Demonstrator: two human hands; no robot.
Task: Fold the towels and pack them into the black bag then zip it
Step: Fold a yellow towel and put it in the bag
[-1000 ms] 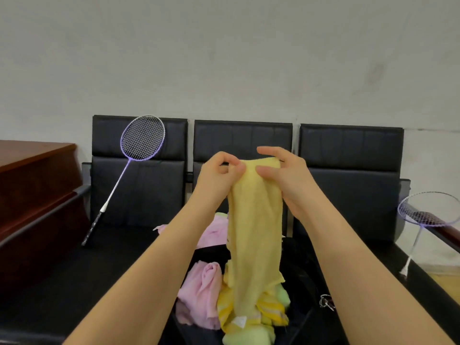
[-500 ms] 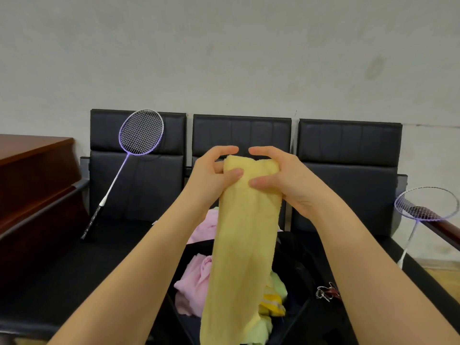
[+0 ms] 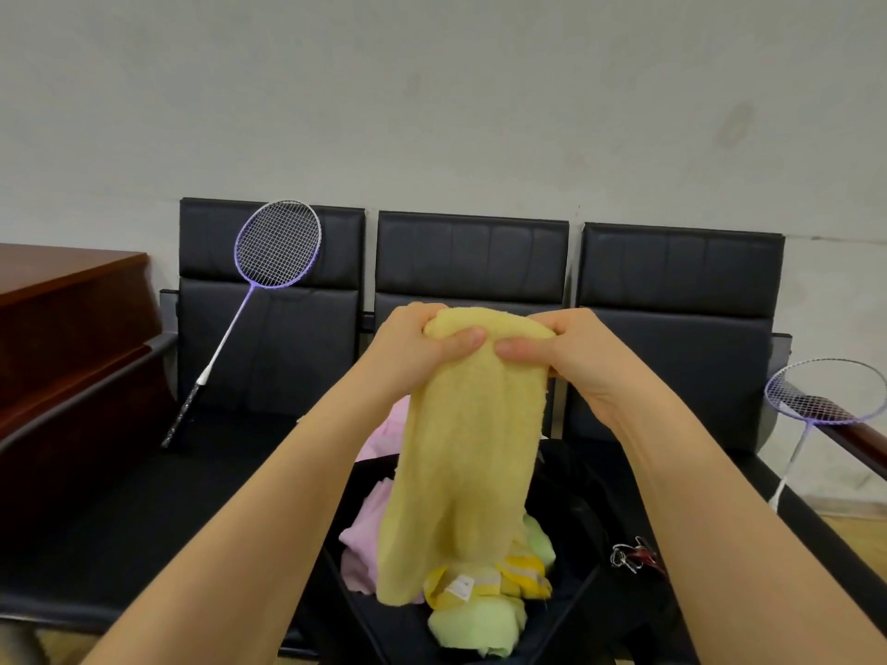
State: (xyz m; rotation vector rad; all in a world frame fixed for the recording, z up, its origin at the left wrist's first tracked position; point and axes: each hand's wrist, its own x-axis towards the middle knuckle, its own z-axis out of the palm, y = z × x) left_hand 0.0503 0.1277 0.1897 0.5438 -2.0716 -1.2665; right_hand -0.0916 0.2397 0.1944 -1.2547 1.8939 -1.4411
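Observation:
A yellow towel hangs doubled over in front of me, its fold at the top. My left hand and my right hand both pinch that top edge, thumbs on the near side, close together. Below it the black bag lies open on the middle seat. Inside the bag I see a pink towel, a light green towel and a striped yellow cloth with a white label. The hanging towel's lower end reaches down into the bag opening and hides part of its contents.
A row of black padded chairs stands against the grey wall. A purple badminton racket leans on the left chair; another racket rests at the right armrest. A brown wooden desk is at the left. Keys lie on the bag.
My hands have dropped lower and closed tighter on the towel's top edge. The towel hangs wider and its lower end has lifted, uncovering the striped cloth in the bag.

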